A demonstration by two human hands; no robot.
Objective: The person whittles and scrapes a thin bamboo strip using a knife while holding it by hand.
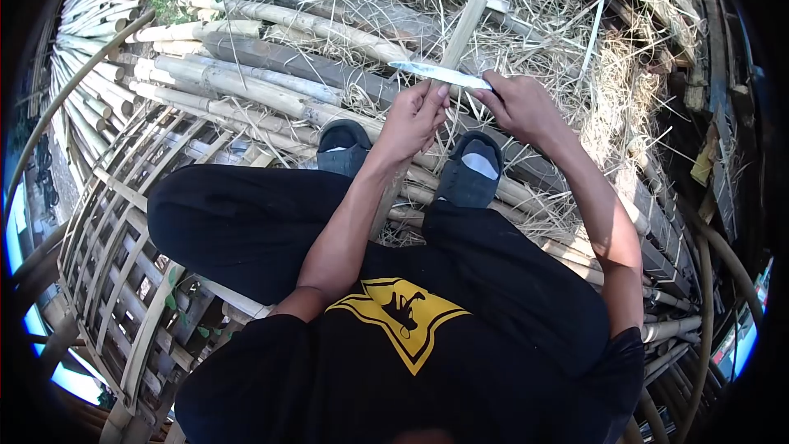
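Note:
My left hand (413, 121) is closed around a flat bamboo strip (463, 33), which points away from me past the fingers. Its lower part (386, 205) runs down between my legs. In my right hand (522, 108) is a knife, its handle hidden by the fingers. The bright knife blade (440, 74) points left and lies across the strip just beyond my left hand. Whether the edge cuts into the strip cannot be made out.
Bamboo poles (271, 86) lie beneath and beyond my feet, with more stacked at the far left. Shavings (542, 57) cover the ground ahead. A woven bamboo lattice (123, 255) stands at my left. My dark slippers (472, 171) rest on the poles. Wooden boards (715, 74) line the right side.

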